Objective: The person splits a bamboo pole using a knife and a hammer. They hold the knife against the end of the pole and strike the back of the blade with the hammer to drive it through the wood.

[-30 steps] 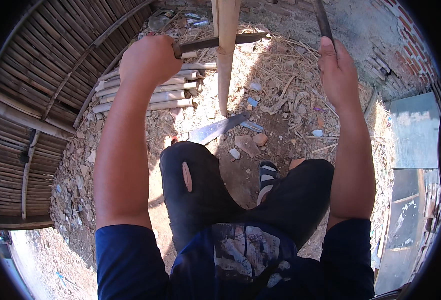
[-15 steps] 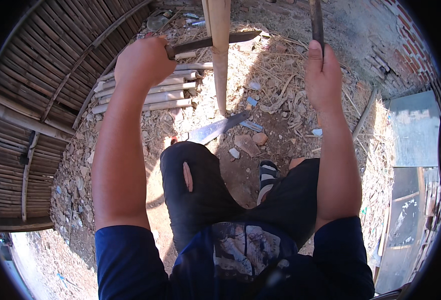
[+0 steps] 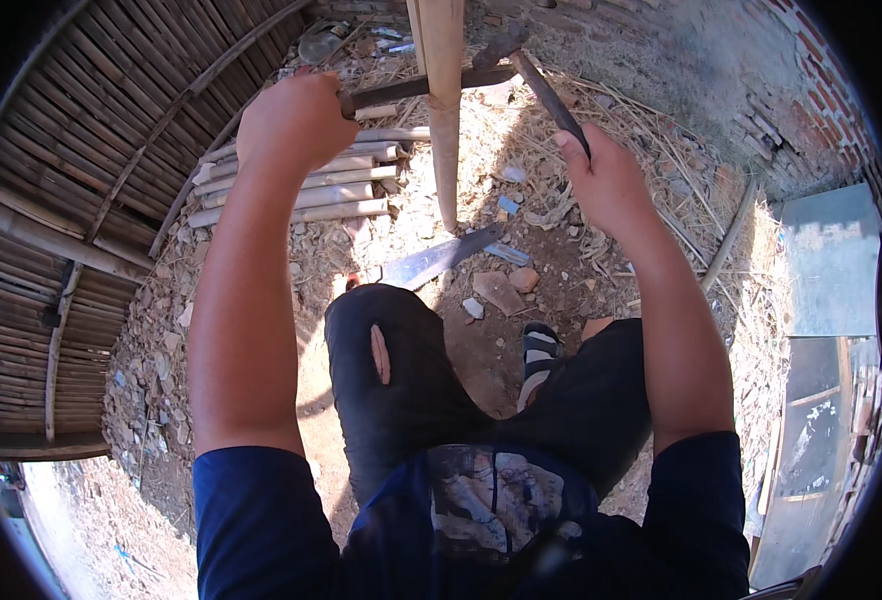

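Note:
My left hand is closed round the handle of a machete, whose dark blade lies level across an upright bamboo pole. The blade seems set into the pole, its tip sticking out to the right. In my right hand is a hammer, gripped by its wooden handle. Its dark head is at the blade's tip end, touching or just above it. The pole is split from the top down to about the blade. Its lower end stands on the ground beyond my knees.
A handsaw lies on the ground near the pole's foot. Several cut bamboo lengths are stacked at the left. Stone pieces and straw litter the dirt. A slatted bamboo wall rises at left, a brick wall at right.
The hammer has swung down and leftward from a raised position to the blade's protruding end. My left hand, the machete and the pole have shifted very little.

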`<action>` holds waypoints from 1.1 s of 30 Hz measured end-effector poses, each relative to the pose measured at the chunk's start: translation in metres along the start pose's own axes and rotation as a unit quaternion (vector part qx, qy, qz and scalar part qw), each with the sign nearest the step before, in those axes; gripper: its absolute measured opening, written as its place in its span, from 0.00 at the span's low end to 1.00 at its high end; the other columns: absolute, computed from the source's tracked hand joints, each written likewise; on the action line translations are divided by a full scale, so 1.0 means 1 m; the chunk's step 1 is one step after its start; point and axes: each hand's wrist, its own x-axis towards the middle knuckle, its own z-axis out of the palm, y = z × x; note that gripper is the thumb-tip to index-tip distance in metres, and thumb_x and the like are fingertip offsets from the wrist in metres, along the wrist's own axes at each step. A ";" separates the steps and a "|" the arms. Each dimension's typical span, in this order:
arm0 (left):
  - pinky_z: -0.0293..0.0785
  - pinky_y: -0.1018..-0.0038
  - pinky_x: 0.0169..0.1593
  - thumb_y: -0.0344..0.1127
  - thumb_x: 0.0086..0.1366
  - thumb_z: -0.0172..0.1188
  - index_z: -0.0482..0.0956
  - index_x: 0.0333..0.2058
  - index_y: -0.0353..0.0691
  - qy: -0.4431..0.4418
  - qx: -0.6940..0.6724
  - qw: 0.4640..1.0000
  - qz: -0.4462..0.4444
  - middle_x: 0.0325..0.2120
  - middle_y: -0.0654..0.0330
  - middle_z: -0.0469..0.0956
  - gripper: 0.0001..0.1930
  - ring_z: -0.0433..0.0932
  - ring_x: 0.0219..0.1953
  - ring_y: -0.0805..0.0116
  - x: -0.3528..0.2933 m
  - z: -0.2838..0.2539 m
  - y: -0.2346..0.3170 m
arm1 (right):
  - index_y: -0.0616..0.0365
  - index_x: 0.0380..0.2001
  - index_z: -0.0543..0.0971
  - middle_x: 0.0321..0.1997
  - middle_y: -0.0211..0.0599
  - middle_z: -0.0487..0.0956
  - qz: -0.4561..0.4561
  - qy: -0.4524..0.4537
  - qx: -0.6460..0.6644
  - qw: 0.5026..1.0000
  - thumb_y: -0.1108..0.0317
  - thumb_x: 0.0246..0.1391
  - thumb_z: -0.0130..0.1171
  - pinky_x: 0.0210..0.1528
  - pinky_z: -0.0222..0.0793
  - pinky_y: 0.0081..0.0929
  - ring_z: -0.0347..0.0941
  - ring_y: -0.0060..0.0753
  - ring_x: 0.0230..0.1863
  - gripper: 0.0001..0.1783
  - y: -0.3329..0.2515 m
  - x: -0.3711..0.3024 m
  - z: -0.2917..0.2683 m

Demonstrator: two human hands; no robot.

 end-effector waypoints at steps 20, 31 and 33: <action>0.81 0.56 0.48 0.44 0.60 0.63 0.86 0.40 0.46 -0.023 0.013 1.000 -0.010 0.36 0.52 0.86 0.13 0.85 0.42 0.51 0.000 0.001 0.005 | 0.61 0.40 0.76 0.24 0.45 0.77 0.046 0.142 0.169 0.974 0.41 0.73 0.44 0.33 0.69 0.45 0.76 0.47 0.27 0.30 -0.014 -0.003 -0.021; 0.81 0.56 0.48 0.44 0.60 0.63 0.86 0.40 0.47 -0.017 0.020 1.000 -0.012 0.36 0.54 0.86 0.13 0.85 0.43 0.51 -0.001 -0.001 0.003 | 0.60 0.39 0.75 0.27 0.46 0.78 0.039 0.142 0.144 0.979 0.41 0.73 0.43 0.37 0.71 0.47 0.79 0.48 0.31 0.30 -0.019 0.013 -0.052; 0.81 0.56 0.48 0.44 0.59 0.63 0.86 0.39 0.47 -0.018 0.013 1.000 -0.011 0.36 0.54 0.86 0.13 0.85 0.42 0.51 0.001 -0.001 0.008 | 0.60 0.38 0.76 0.26 0.43 0.78 0.047 0.148 0.098 0.983 0.40 0.73 0.43 0.37 0.71 0.45 0.78 0.45 0.31 0.31 -0.027 0.005 -0.030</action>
